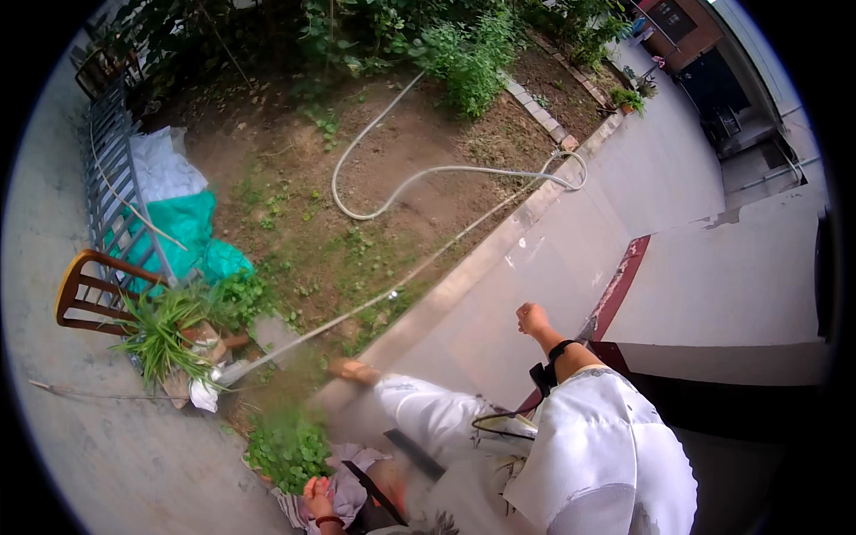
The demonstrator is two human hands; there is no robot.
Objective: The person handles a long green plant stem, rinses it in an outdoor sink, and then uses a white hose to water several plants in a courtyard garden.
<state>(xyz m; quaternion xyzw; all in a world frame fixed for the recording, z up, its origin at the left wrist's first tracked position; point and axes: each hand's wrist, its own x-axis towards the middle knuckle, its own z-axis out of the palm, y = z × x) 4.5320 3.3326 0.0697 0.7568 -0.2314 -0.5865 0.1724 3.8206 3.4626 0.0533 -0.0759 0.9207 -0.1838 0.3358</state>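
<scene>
My right hand [532, 318] hangs out over the pale paving with its fingers curled in. Nothing shows in it, and a black band circles that forearm. At the bottom edge is my left hand [317, 497], with a dark red bracelet on the wrist. Its fingers are loosely curled with nothing visible in them. Beside it lies a striped cloth [346, 489], partly hidden by the hand and a black strap [374, 492]. My white-clothed leg [428, 412] reaches toward the garden's edge, its foot [353, 370] blurred.
A pale hose [428, 171] loops over the soil bed [294, 169] and runs along its raised border [464, 278]. On the left are a wooden chair [85, 294], a metal railing [120, 160], green sheeting [183, 234] and a spiky plant [165, 334]. A white wall [722, 285] rises on the right.
</scene>
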